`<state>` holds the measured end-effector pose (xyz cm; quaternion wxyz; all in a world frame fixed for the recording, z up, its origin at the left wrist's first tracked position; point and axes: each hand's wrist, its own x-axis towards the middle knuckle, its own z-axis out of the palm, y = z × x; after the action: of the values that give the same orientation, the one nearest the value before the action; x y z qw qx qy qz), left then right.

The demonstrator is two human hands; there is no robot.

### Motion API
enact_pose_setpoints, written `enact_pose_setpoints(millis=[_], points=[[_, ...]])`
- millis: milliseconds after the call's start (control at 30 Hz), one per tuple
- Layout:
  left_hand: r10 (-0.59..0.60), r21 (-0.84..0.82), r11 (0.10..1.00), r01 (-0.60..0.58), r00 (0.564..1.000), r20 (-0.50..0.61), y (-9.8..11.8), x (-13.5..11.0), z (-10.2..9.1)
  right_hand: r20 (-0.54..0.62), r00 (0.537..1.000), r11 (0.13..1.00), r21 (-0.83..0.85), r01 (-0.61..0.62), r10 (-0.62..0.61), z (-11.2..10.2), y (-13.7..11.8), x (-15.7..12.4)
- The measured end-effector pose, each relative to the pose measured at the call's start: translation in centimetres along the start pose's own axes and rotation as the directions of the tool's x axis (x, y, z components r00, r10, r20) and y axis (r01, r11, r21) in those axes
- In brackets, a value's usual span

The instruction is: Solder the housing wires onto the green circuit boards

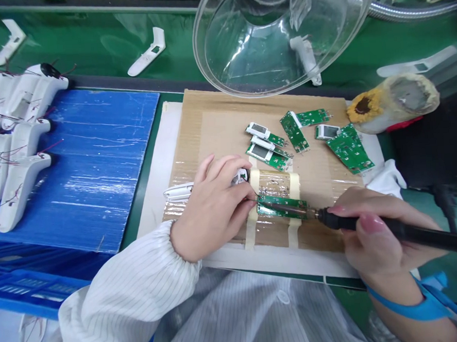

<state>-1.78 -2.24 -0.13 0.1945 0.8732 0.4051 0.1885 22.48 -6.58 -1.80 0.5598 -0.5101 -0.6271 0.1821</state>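
My right hand (383, 228) grips a black soldering iron (340, 220) like a pen, its tip reaching the left end of a green circuit board (282, 207). That board lies on the taped cardboard (206, 122). Thumb and forefinger of my left hand (217, 205) are pinched round a thin dark wire (256, 196) at the same end of the board. Beneath my left palm lies a white plastic housing (177, 192), mostly hidden, with one end showing past the fingers. Whether the wire touches the board's pad is too small to tell.
More green boards (295, 131), some with small screens, lie behind the work. Several white housings with wires (23, 191) rest on a blue sheet (97, 168) at left. A clear funnel-shaped hood (242, 77) hangs above the back. At right stands a holder with yellow sponge (366, 106).
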Motion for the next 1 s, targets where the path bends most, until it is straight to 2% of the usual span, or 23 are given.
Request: enact_pose_setpoints(millis=[100,267,367,433,533,600,767,1000], points=[[0.004,-0.006,1.0,-0.004,1.0,0.001,-0.1,0.1,-0.1,-0.094,0.99,0.993,0.023,0.112,-0.109,0.1,0.0,0.1],[-0.003,-0.021,1.0,0.003,1.0,-0.009,-0.3,-0.1,-0.1,-0.097,0.992,0.997,0.0,0.079,-0.079,0.3,0.2,0.0],[0.035,-0.055,0.998,-0.04,0.996,-0.082,-0.5,-0.6,0.1,-0.219,0.972,0.997,-0.022,0.08,-0.083,0.6,0.3,-0.2],[0.069,-0.085,0.993,-0.08,0.99,-0.123,-0.7,-0.9,0.3,-0.252,0.967,0.999,-0.02,0.041,-0.045,0.7,0.3,-0.3],[0.065,-0.123,0.989,-0.083,0.987,-0.147,-1.0,-1.1,0.7,-0.184,0.976,0.992,-0.027,-0.124,0.117,0.7,0.3,-0.3],[0.051,-0.133,0.988,-0.074,0.984,-0.169,-1.1,-0.9,0.8,-0.174,0.97,0.984,-0.019,-0.174,0.168,0.5,0.3,-0.1],[0.075,-0.069,0.994,-0.087,0.985,-0.158,-1.0,-0.5,0.9,-0.335,0.942,0.998,0.056,0.031,-0.01,0.8,0.3,0.4],[0.057,-0.004,0.998,-0.057,0.995,-0.079,-0.8,-0.2,0.4,-0.205,0.969,0.99,-0.023,0.139,-0.141,2.2,0.2,-0.2]])
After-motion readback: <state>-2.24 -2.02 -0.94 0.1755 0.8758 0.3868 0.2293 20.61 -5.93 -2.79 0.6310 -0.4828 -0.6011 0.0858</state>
